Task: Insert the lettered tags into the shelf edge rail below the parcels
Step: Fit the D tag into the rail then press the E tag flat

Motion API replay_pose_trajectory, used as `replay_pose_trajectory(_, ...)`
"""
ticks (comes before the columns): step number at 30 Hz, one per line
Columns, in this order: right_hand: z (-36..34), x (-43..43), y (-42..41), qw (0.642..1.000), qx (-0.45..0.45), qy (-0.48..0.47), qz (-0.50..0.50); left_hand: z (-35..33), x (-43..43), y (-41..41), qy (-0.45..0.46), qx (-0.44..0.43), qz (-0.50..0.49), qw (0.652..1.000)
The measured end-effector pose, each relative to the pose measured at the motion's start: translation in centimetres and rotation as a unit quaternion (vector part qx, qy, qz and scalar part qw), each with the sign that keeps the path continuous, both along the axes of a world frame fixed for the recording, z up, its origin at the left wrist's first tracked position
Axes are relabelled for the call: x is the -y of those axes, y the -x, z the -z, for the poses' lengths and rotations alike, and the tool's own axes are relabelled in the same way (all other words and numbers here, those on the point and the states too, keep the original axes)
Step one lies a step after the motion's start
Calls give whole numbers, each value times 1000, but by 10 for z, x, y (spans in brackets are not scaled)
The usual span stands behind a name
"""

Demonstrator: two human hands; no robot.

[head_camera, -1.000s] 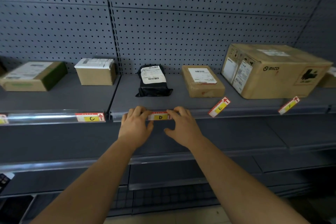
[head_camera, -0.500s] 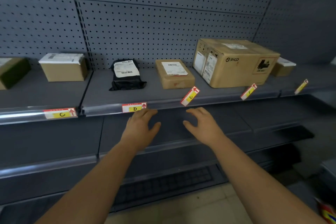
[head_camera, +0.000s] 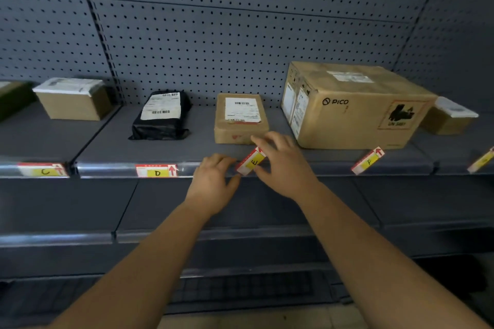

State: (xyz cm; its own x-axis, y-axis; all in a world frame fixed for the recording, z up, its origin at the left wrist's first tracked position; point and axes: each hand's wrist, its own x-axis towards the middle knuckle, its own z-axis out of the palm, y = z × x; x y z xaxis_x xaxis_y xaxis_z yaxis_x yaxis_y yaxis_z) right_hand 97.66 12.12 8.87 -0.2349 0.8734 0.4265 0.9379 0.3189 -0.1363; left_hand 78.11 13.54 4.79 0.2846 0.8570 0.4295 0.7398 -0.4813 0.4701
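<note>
The clear shelf edge rail (head_camera: 112,168) runs along the front of the parcel shelf. Tags C (head_camera: 44,170) and D (head_camera: 157,171) sit flat in it. Tag E (head_camera: 251,161) leans tilted against the rail below the small brown parcel (head_camera: 240,117). My right hand (head_camera: 283,163) pinches tag E, fingers above its upper end and thumb below. My left hand (head_camera: 213,176) rests on the rail just left of the tag, its thumb near the tag's lower corner. Tag F (head_camera: 369,160) leans tilted below the PICO box (head_camera: 352,104). Another tilted tag (head_camera: 483,160) shows at the far right.
A black bagged parcel (head_camera: 163,115) lies above tag D and a small carton (head_camera: 72,99) above tag C. A further carton (head_camera: 449,117) stands right of the PICO box. Pegboard backs the shelf. Lower shelves (head_camera: 240,232) jut out below my arms.
Both hands left tag D, now flat in the rail, and moved right to tag E. My right hand has closed on tag E. The view shifted right.
</note>
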Motion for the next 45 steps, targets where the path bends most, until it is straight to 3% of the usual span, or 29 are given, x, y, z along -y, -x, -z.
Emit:
replay_pose_trajectory(3, 5, -9, -4, 1000, 31, 4, -4, 3, 0, -9, -5, -21, -31, 999)
replay_pose_trajectory(18, 58, 23, -35, 999, -22, 46, 8, 8, 5, -37, -34, -87, -63, 994)
replay_pose_trajectory(37, 56, 11, -41, 997, -71, 9, 28, 9, 10, -44, -34, -105, -94, 989)
replay_pose_trajectory(41, 52, 16, -40, 997, -60, 51, 25, 5, 14, -43, -10, -128, -83, 988)
replay_pose_trajectory(45, 34, 33, -53, 992, -106, 70, -7, -8, 35, -43, 0, -87, -52, 995)
